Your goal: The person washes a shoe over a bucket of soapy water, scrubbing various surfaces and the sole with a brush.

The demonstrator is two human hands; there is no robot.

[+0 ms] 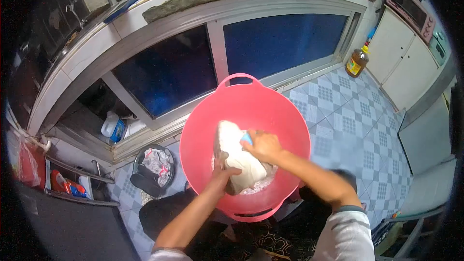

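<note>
A pink tub [285,111] with two handles stands on the floor in front of me, sudsy water [258,185] at its bottom. Inside it, a bulky white item that looks like wet cloth [244,164] is held up at a slant, its left edge greyish. My left hand [224,170] grips its lower left side, thumb across the front. Over the upper right part, my right hand [265,147] is closed around a small light-blue object [247,138], pressed to the white surface. My fingers hide most of it, so its kind is unclear.
Left of the tub sits a dark bin [166,178] with crumpled waste. A white-and-blue bottle [114,126] stands in the cabinet opening. An oil bottle [357,62] is on the tiled floor [333,116] by the white cabinet [406,58]. Sliding cabinet doors [285,43] are behind the tub.
</note>
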